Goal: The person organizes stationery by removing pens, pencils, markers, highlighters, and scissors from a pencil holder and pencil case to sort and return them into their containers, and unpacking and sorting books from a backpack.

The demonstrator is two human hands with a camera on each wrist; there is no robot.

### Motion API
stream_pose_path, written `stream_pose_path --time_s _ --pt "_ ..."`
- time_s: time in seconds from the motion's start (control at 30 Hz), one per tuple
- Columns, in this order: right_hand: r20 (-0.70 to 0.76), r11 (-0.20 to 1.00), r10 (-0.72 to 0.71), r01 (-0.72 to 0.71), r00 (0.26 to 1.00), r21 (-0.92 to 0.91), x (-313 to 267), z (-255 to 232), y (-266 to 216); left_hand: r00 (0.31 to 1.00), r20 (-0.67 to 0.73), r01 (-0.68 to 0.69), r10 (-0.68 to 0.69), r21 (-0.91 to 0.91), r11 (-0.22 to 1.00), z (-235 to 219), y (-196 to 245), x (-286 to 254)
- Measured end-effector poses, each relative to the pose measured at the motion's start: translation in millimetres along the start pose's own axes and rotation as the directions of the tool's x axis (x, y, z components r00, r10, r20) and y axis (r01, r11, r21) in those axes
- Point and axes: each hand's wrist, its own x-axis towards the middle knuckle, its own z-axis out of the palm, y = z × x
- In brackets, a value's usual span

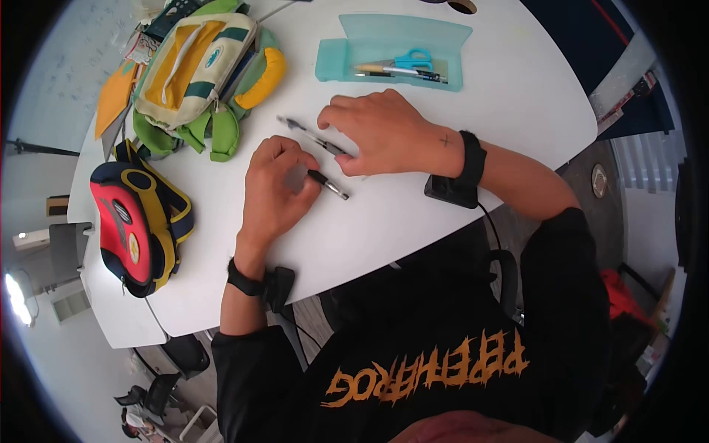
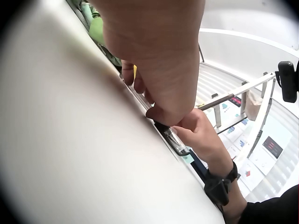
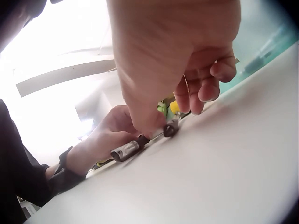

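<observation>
One white table (image 1: 354, 240) fills the middle of the head view. On its left side sit a green backpack (image 1: 198, 70) and, nearer the person, a smaller red bag (image 1: 122, 221). A turquoise pencil case (image 1: 406, 31), lid raised, lies beyond the right hand (image 1: 395, 133). That hand's thumb and forefinger stand apart. Thumb and curled fingers of the left hand (image 1: 272, 184) pinch a black pen (image 1: 331, 185), low over the tabletop. Between the right thumb and forefinger is a second pen (image 1: 316, 139); whether the thumb touches it, one cannot tell.

A black, silvery-ended pen (image 1: 328, 184) and a pale-and-dark pen (image 1: 316, 138) slant down rightward near the head view's centre.
</observation>
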Motion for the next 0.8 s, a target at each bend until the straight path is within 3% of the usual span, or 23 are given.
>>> stream_pose_path --time_s 0.13,0.2,0.37,0.4,0.5,0.57,0.7,0.77,0.8 --pt "0.115 1.0 0.019 -0.018 0.993 -0.013 2.1 -9.8 -1.0 0.994 -0.055 -0.091 0.092 0.023 0.996 2.5 -4.8 4.1" --pt "0.17 1.0 0.027 -0.029 0.985 0.007 -2.9 -4.5 -5.2 0.997 -0.044 -0.07 0.071 0.027 0.997 3.2 -4.3 0.8" --pt "0.094 0.998 0.032 -0.026 0.995 -0.063 0.2 -15.8 11.0 0.996 -0.077 -0.049 0.048 -0.005 0.999 2.7 -7.6 7.6" --pt "-0.021 0.998 0.02 -0.021 1.0 -0.051 -1.8 -18.7 23.8 0.993 -0.109 -0.041 0.039 -0.012 0.999 2.5 -5.7 7.8" --pt "-0.04 0.995 0.079 -0.081 0.996 -0.064 -4.2 -59.5 44.7 0.991 -0.131 -0.017 0.011 -0.039 0.999 2.6 -5.1 0.7" --pt "-0.134 0.983 0.12 -0.137 0.984 -0.123 -4.9 -83.9 55.5 0.992 -0.125 -0.033 0.025 -0.059 0.998 1.8 -6.2 6.2" --pt "-0.144 0.948 0.165 -0.197 0.976 -0.249 -10.3 -96.6 63.8 0.994 -0.11 -0.026 0.02 -0.057 0.998 4.5 -7.4 1.2" --pt "0.005 0.891 0.338 -0.318 0.941 -0.324 -5.3 -107.8 56.7 0.993 -0.113 -0.049 0.042 -0.06 0.997 2.9 -6.5 3.8" --pt "-0.002 0.888 0.339 -0.321 0.941 -0.33 -5.5 -108.3 59.7 0.993 -0.11 -0.043 0.037 -0.053 0.998 3.6 -7.5 3.8"
